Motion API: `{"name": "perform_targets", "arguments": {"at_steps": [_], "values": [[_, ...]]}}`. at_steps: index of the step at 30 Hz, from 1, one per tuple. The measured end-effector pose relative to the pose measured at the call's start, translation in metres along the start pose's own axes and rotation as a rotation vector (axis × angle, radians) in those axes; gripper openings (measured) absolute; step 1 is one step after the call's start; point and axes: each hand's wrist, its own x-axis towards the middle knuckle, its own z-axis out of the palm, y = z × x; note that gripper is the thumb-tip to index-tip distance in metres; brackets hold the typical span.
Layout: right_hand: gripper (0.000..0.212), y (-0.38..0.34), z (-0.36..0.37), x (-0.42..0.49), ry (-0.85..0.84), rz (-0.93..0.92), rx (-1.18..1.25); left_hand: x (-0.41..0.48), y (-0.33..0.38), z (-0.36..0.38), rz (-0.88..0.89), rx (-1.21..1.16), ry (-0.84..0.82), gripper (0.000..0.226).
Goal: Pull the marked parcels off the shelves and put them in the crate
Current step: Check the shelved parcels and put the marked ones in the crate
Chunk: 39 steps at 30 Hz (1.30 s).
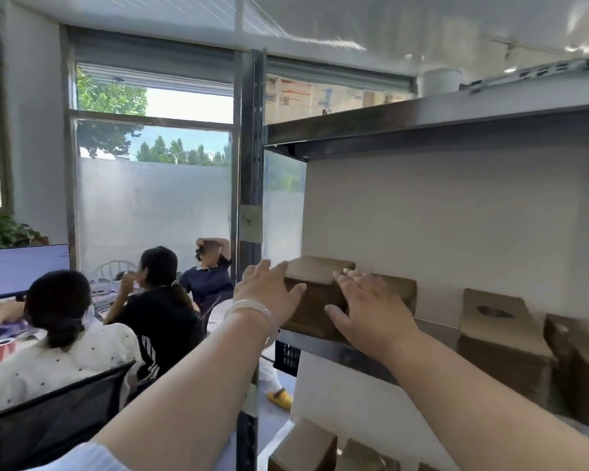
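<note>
**Now both hands on the end box**

My left hand (269,294) and right hand (371,311) press one brown box (317,290) between them. It sits at the left end of the shelf (337,348), right at the front edge. My left fingers lie close together and nearly straight along the box's top left edge, with the thumb flat on the front face. My right fingers are a little spread over the top right corner, and that thumb also lies on the front. A pale bangle (252,311) rings my left wrist.

A second box (398,290) stands just behind my right hand. Farther right on the same shelf are a box with an oval hole (497,334) in its top and, touching it, a darker one (578,368).

Below the shelf's left end, part of a black crate (288,356) shows. To my left, people sit at a desk with a monitor (24,270).
</note>
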Motion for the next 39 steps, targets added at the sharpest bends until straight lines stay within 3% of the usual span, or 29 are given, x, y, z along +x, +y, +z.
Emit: {"name": "perform_targets", "arguments": {"at_steps": [8,14,18,22,26,32,36,39], "values": [[0.067,-0.026,0.025,0.051,-0.132,0.508,0.132,0.056,-0.043,0.021,0.074,-0.217,-0.187,0.055],[0.065,-0.041,0.041,0.055,-0.14,0.638,0.053,0.065,-0.05,0.032,0.071,-0.468,-0.272,0.055],[0.065,-0.05,0.041,0.052,0.033,0.709,0.26,0.061,-0.055,0.034,0.062,-0.595,-0.191,0.05],[0.057,-0.066,0.035,0.05,0.306,0.788,0.665,0.046,-0.059,0.032,0.043,-0.769,-0.087,0.042],[0.053,-0.079,0.029,0.04,0.407,0.762,0.82,0.029,-0.059,0.026,-0.002,-0.914,-0.01,0.022],[0.056,-0.081,0.015,0.012,0.465,0.628,0.847,0.018,-0.054,0.017,0.007,-0.81,-0.103,0.061],[0.046,-0.078,0.008,-0.001,0.518,0.502,0.83,0.013,-0.052,0.011,0.026,-0.923,-0.117,0.059],[0.024,-0.073,-0.001,-0.004,0.554,0.505,0.941,0.008,-0.049,0.01,0.045,-0.962,-0.081,0.05]]}}
